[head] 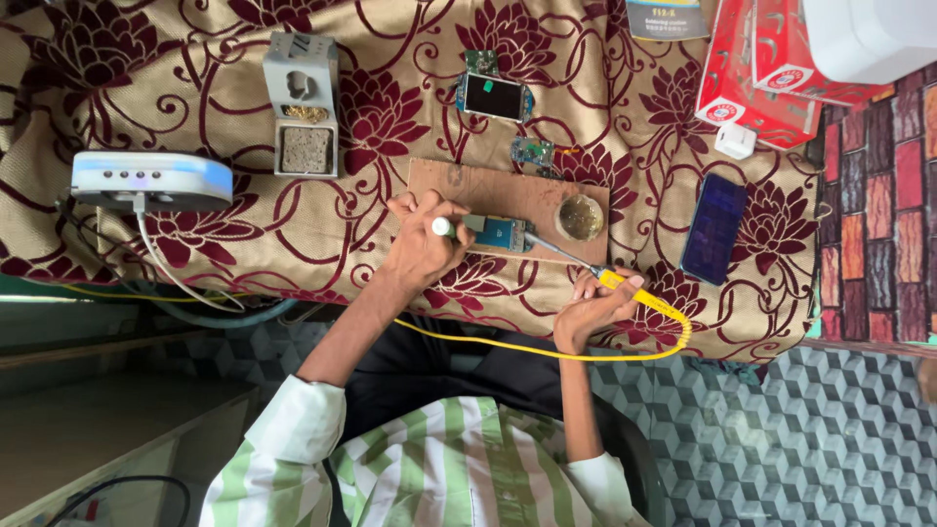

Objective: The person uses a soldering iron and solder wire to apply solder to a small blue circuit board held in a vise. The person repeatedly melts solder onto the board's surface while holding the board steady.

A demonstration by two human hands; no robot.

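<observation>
a desk [293, 234] draped in a tan cloth with dark red flowers fills the far part of the view, and a grey cube-patterned floor lies near me on the right. on the cloth sits a wooden board [468, 185], and on it a small blue circuit board [500, 233]. my left hand [422, 244] rests at the board's left end, fingers closed around a thin white stick [444, 226] whose tip lies just beside the circuit board. my right hand [595, 310] grips the yellow handle of a soldering iron [610, 278]; its metal tip reaches left to the circuit board's right edge. a round tin [581, 217] sits on the right end of the wooden board. farther off lie a second circuit board with a dark screen [494, 96], a grey iron stand [303, 102] to the left, a white box with buttons [151, 181] at far left, a dark phone [713, 228] to the right, and red cartons [756, 73] at the far right.
</observation>
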